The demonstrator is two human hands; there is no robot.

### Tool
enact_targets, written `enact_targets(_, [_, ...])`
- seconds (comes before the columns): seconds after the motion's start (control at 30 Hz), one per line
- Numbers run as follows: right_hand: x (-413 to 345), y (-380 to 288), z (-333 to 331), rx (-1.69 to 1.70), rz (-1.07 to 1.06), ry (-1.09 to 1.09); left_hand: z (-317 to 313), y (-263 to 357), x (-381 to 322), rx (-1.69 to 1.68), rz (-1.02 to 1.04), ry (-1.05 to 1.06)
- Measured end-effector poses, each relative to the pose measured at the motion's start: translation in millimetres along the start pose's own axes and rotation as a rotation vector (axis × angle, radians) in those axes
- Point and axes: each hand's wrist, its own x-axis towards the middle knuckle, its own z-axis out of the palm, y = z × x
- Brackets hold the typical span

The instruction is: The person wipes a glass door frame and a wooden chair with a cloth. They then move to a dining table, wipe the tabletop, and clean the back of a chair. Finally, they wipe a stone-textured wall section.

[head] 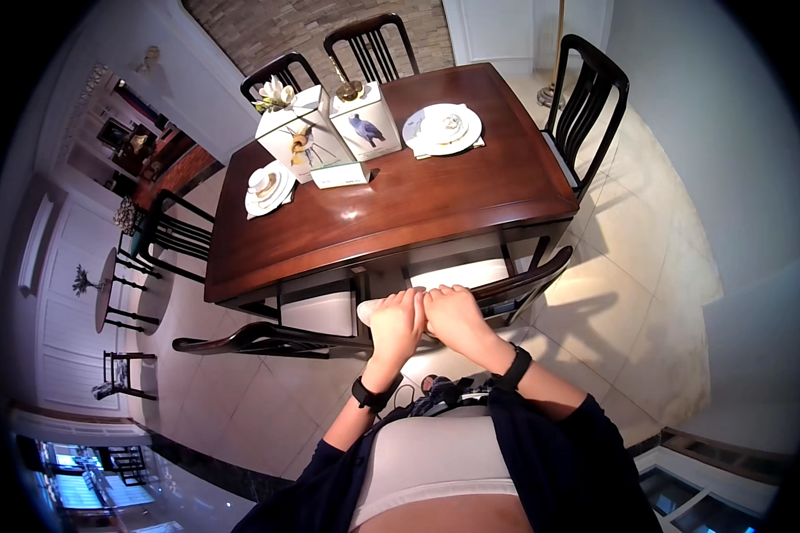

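Note:
My left hand (397, 326) and my right hand (457, 321) are side by side and touching, fingers curled, in front of the dining table's near edge. A small pale thing (368, 311) shows at the left hand's outer side; what it is cannot be made out. The right hand is against the inner end of the right near chair's dark wooden back (530, 283). The left near chair's back (240, 340) ends beside my left hand. Fingers and palms hide whatever lies under them. Each wrist wears a black band.
On the dark wooden table (433, 200) stand two white boxes with bird pictures (367, 130) (305, 143), a small sign (340, 174), and place settings with plates (463, 136) (273, 200). More chairs surround it. A lamp stand (548, 95) is behind.

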Motion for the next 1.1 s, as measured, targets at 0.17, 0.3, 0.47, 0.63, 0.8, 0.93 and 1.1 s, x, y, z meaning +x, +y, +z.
enact_targets(0.17, [-35,32,-7,-0.282,0.164,0.009,24,41,24,-0.004,0.069,-0.122])
enact_targets(0.3, [-48,71,-32,-0.207,0.274,-0.072,55,69,50,0.008,0.087,-0.220])
enact_targets(0.47, [-48,108,-44,-0.080,0.241,-0.155,74,87,71,-0.021,-0.010,-0.370])
enact_targets(0.63, [-27,138,-54,0.201,0.075,-0.475,73,89,77,-0.014,-0.080,-0.450])
enact_targets(0.8, [-1,144,-59,0.254,0.054,-0.771,71,83,80,-0.072,-0.161,-0.518])
enact_targets(0.93, [7,134,-61,0.134,0.070,-0.806,68,70,80,-0.141,-0.145,-0.562])
enact_targets(1.1, [12,100,-58,-0.148,0.059,-0.802,56,52,71,-0.211,-0.157,-0.569])
